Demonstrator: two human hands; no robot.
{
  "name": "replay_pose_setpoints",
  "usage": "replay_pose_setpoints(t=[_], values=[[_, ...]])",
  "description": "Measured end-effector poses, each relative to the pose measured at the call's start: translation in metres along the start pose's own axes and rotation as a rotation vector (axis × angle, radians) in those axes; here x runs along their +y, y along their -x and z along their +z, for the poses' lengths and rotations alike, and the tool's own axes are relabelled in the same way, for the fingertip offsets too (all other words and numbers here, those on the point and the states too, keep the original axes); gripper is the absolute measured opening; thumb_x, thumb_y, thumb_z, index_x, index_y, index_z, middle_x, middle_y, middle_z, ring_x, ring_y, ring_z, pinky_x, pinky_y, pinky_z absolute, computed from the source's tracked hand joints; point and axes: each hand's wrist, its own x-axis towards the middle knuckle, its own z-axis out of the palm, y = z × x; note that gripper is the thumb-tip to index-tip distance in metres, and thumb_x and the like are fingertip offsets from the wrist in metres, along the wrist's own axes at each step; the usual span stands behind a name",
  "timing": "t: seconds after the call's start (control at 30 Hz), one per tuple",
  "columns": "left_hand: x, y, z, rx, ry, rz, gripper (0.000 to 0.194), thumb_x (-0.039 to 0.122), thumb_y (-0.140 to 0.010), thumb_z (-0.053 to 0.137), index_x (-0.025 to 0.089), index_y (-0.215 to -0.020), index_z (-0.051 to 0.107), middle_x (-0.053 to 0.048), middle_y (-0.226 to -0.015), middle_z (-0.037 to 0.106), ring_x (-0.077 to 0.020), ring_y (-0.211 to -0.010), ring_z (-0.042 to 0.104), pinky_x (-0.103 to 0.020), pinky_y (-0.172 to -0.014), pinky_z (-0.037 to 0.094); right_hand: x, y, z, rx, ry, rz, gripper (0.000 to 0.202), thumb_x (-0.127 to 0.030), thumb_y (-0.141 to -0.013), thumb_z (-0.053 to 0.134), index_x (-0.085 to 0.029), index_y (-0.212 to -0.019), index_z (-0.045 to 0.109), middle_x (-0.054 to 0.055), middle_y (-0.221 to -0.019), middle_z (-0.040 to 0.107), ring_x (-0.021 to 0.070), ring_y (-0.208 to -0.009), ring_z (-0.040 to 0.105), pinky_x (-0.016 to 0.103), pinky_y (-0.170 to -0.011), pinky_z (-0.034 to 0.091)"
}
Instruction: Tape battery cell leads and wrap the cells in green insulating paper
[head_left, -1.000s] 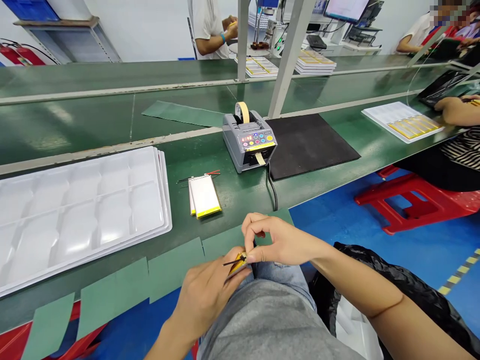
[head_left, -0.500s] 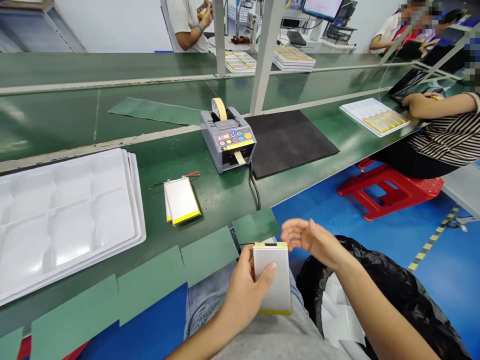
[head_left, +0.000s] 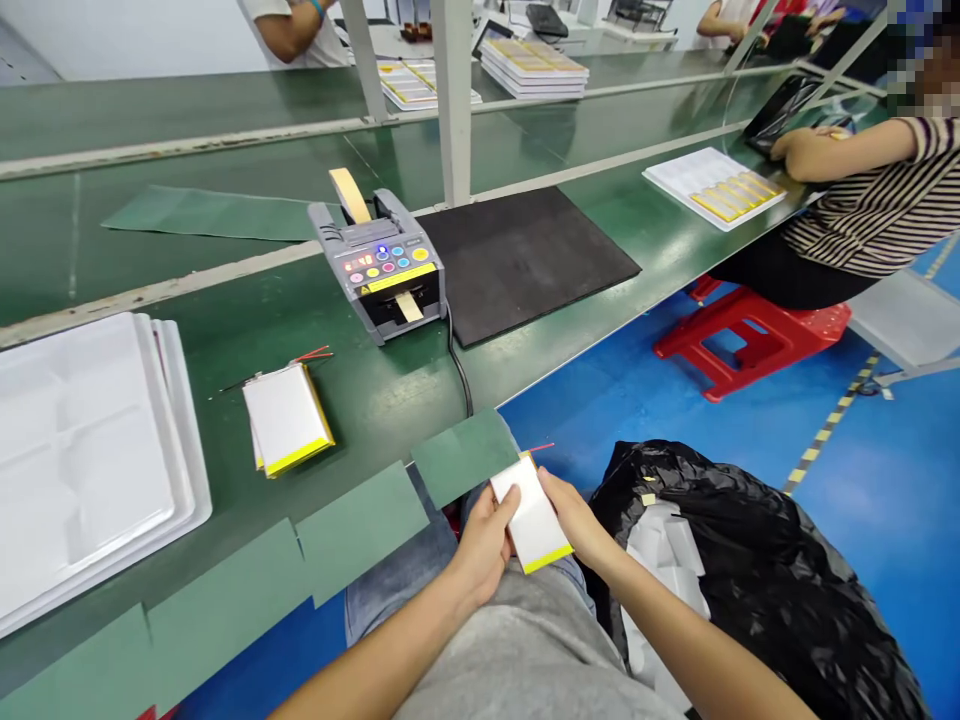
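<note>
Over my lap I hold a flat white battery pouch cell [head_left: 531,514] with a yellow lower edge and thin red wires at its top. My left hand [head_left: 486,541] grips its left side and my right hand [head_left: 574,518] grips its right side. On the green bench [head_left: 225,330] to the left lies a small stack of the same white cells [head_left: 287,418] with red and black wires. A grey tape dispenser [head_left: 381,268] with coloured buttons and a strip of yellow tape sticking out stands beyond them.
White moulded trays [head_left: 90,440] are stacked at the far left. A black mat [head_left: 525,255] lies right of the dispenser. A black bag [head_left: 757,570] with white scraps sits by my right knee. A person in a striped top [head_left: 870,200] sits at right beside a red stool [head_left: 750,335].
The cell went from edge-on between my fingertips to flat in my left hand alone; now both hands hold its sides. My view has swung to the right.
</note>
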Motion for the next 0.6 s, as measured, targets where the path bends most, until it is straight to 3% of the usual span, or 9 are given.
replay_pose_setpoints(t=[0.23,0.6], values=[[0.004,-0.010,-0.006,0.008,-0.001,0.071,0.039,0.029,-0.080,0.068,0.018,-0.115,0.057,-0.007,-0.115,0.068,-0.0195,-0.103,0.063,-0.030,-0.091,0.050,-0.004,-0.021,-0.001,-0.093,0.056,-0.040,0.067,-0.075,-0.081,0.036,-0.013,-0.083,0.063,0.003,-0.062,0.061,0.0138,-0.052,0.052,0.025,-0.048,0.036],[0.008,-0.011,-0.012,0.010,0.012,0.090,0.044,0.025,-0.074,0.073,0.016,-0.115,0.060,-0.009,-0.112,0.069,-0.0230,-0.104,0.063,-0.033,-0.092,0.050,-0.006,-0.024,0.005,-0.135,0.118,-0.086,0.064,-0.071,-0.085,0.032,-0.015,-0.085,0.062,0.003,-0.063,0.059,0.0150,-0.055,0.053,0.025,-0.049,0.038]])
